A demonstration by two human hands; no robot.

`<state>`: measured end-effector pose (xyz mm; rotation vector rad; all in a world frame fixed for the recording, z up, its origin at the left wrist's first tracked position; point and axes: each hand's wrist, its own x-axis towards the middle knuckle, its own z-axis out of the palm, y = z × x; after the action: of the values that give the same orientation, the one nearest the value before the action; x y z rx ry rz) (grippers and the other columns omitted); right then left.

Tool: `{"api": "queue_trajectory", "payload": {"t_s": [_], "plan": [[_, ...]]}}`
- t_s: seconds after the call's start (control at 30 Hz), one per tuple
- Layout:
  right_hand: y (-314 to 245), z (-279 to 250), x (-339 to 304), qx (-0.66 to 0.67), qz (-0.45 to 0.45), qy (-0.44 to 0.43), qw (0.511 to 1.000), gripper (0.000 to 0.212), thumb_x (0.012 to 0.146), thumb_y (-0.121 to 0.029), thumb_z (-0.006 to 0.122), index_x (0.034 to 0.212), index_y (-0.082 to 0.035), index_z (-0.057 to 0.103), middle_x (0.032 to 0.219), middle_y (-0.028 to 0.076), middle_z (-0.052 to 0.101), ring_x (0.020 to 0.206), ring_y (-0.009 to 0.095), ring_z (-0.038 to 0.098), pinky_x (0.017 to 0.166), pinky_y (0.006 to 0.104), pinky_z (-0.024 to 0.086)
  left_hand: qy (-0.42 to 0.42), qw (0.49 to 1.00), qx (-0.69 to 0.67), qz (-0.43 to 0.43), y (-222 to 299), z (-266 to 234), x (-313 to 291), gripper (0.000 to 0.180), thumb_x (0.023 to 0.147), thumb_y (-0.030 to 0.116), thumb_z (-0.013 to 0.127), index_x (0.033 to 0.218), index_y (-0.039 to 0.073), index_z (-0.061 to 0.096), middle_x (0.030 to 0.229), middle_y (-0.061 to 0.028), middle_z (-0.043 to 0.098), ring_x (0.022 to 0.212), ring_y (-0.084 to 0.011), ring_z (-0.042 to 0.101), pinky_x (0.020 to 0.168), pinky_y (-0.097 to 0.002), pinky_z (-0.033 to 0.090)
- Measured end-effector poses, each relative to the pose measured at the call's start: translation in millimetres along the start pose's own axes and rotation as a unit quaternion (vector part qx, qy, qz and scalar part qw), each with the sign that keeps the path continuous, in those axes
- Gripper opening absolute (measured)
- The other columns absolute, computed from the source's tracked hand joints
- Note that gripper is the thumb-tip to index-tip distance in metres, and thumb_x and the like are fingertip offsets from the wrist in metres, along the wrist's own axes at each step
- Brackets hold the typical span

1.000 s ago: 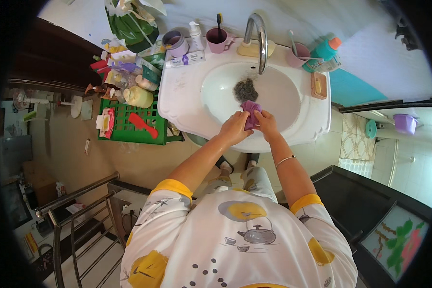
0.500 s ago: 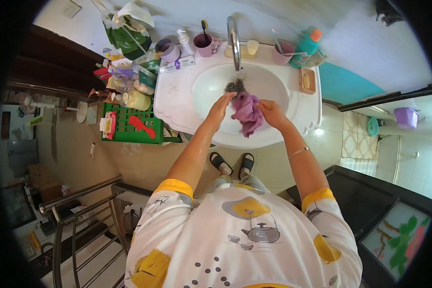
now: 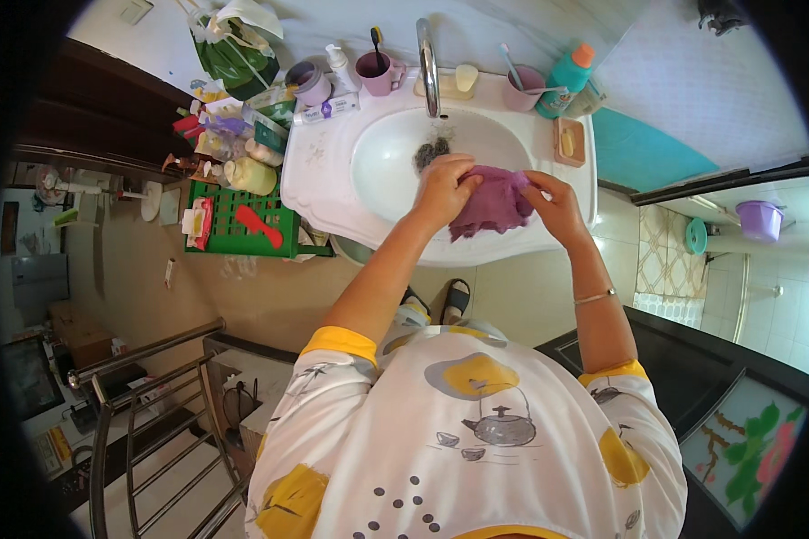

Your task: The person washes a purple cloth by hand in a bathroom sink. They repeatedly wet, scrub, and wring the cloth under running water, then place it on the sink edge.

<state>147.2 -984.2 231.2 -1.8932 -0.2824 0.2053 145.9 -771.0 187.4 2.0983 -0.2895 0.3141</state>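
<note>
A purple cloth point(image 3: 492, 205) is stretched between my two hands over the front part of the white sink point(image 3: 382, 180). My left hand point(image 3: 442, 189) pinches its left upper corner with thumb and fingers. On the other side, my right hand point(image 3: 553, 202) grips the cloth's right upper edge, and the lower edge hangs free. In the basin beyond my left hand lies a dark, mesh-like clump point(image 3: 430, 154), partly hidden by the fingers; its kind is unclear. The chrome faucet point(image 3: 429, 72) arches over the basin from behind.
Along the sink's back stand a purple mug with a toothbrush point(image 3: 377, 76), a pump bottle point(image 3: 340, 67), a pink cup point(image 3: 521, 92) and a teal bottle point(image 3: 564, 83). A soap dish point(image 3: 568, 142) sits at the right. Left is a green crate point(image 3: 243, 229); a metal railing point(image 3: 144, 395) stands behind.
The bunched, hanging cloth is now spread wide between my hands. Both hands have moved right, and the left has turned and closed on the cloth's corner.
</note>
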Motion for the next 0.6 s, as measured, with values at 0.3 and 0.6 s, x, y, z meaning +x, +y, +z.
{"api": "queue_trajectory", "payload": {"t_s": [0.3, 0.6], "plan": [[99.5, 40.2, -83.3, -0.242, -0.014, -0.202, 0.949, 0.032, 0.076, -0.013, 0.059, 0.108, -0.007, 0.06, 0.114, 0.016, 0.056, 0.109, 0.033, 0.049, 0.092, 0.0397, 0.041, -0.359, 0.897, 0.232, -0.108, -10.3, 4.0, -81.2, 0.029, 0.072, 0.012, 0.06, 0.101, 0.007, 0.059, 0.101, -0.0134, 0.057, 0.098, -0.0293, 0.053, 0.084, -0.0421, 0.042], [117.4, 115.9, -95.1, -0.352, -0.099, -0.141, 0.92, 0.074, 0.075, -0.031, 0.063, 0.137, -0.009, 0.029, 0.141, 0.016, 0.026, 0.128, 0.037, 0.025, 0.107, 0.0501, 0.015, -0.216, 0.932, 0.29, -0.03, -42.7, 49.5, -151.3, 0.051, 0.082, 0.03, 0.053, 0.129, 0.011, 0.044, 0.141, -0.0116, 0.03, 0.132, -0.03, 0.023, 0.107, -0.0456, 0.017]]}}
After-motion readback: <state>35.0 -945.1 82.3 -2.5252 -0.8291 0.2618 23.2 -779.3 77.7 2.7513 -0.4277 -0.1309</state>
